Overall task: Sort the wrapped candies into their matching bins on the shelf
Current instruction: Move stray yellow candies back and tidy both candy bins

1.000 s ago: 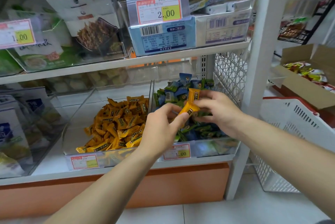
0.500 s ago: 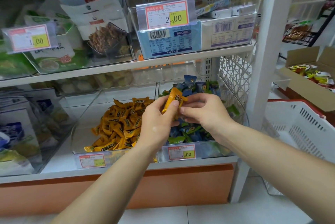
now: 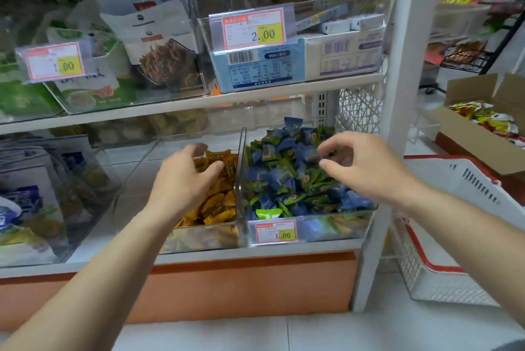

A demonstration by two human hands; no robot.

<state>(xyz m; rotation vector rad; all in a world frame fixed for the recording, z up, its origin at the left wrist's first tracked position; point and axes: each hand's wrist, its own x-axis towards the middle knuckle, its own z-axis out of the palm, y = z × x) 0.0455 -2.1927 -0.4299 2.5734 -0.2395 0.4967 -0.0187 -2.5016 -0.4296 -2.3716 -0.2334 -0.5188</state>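
Observation:
Two clear bins stand side by side on the lower shelf. The left bin (image 3: 204, 237) holds orange wrapped candies (image 3: 218, 208). The right bin (image 3: 326, 227) holds a heap of blue and green wrapped candies (image 3: 284, 177). My left hand (image 3: 184, 180) hovers over the orange candies, its fingers curved and apart, with nothing held in it. Over the back of the blue and green heap is my right hand (image 3: 363, 166), thumb and forefinger a little apart and no candy between them.
A white shelf post (image 3: 397, 95) rises right of the bins. Past it stand a white basket with a red rim (image 3: 454, 237) and a cardboard box of snack packets (image 3: 468, 134). Snack bags (image 3: 28, 194) fill the shelf's left side. Boxes with a price tag (image 3: 255, 29) sit on the upper shelf.
The orange candy pinched in my left hand over the blue and green bin is gone from it. That hand moved left over the orange bin; the right hand drew away to the right.

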